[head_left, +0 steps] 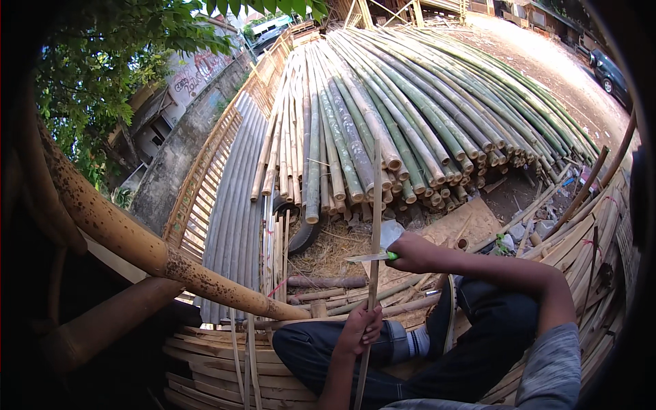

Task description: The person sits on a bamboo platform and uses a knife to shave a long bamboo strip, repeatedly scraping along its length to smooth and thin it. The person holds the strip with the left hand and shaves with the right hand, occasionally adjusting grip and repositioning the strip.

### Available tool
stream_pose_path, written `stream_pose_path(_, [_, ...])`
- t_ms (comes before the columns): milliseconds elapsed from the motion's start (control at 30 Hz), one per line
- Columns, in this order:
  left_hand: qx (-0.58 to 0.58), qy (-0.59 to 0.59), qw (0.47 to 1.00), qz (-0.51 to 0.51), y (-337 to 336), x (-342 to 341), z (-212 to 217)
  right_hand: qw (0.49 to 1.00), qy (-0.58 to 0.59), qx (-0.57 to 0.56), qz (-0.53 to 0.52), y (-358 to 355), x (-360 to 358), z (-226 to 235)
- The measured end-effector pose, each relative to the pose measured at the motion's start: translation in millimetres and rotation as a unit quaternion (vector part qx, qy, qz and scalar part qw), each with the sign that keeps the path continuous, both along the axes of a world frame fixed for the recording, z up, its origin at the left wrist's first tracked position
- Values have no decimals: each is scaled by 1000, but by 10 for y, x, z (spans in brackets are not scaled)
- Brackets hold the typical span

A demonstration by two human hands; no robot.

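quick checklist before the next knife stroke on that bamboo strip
1. Left hand grips the bamboo strip low down: ok, fingers wrapped around it.
2. Right hand holds the knife by its green handle: ok.
3. Blade meets the strip: ok, it crosses the strip above the left hand.
4. Left hand apart from the blade: ok, a stretch of strip lies between them.
5. Which way the cutting edge faces: cannot tell.
6. Legs out of the blade's path: cannot tell, the knee lies right below the strip.
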State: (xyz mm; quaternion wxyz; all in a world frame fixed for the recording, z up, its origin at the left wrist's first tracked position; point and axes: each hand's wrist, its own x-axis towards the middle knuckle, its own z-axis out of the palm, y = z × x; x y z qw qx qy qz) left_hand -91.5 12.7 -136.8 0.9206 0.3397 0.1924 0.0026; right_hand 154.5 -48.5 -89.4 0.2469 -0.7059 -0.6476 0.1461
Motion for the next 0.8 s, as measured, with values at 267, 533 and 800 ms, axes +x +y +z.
stream_pose_path(267, [2,7,999,41,0,44,60,997,-77,-23,12,88,-192,24])
stream_pose_path(533, [55,48,996,58,-52,58,121,995,-96,35,-19,160,-14,-108])
stream_pose_path(800, [42,69,995,62,-60,8,36,992,-128,11,-1,243,27,-167])
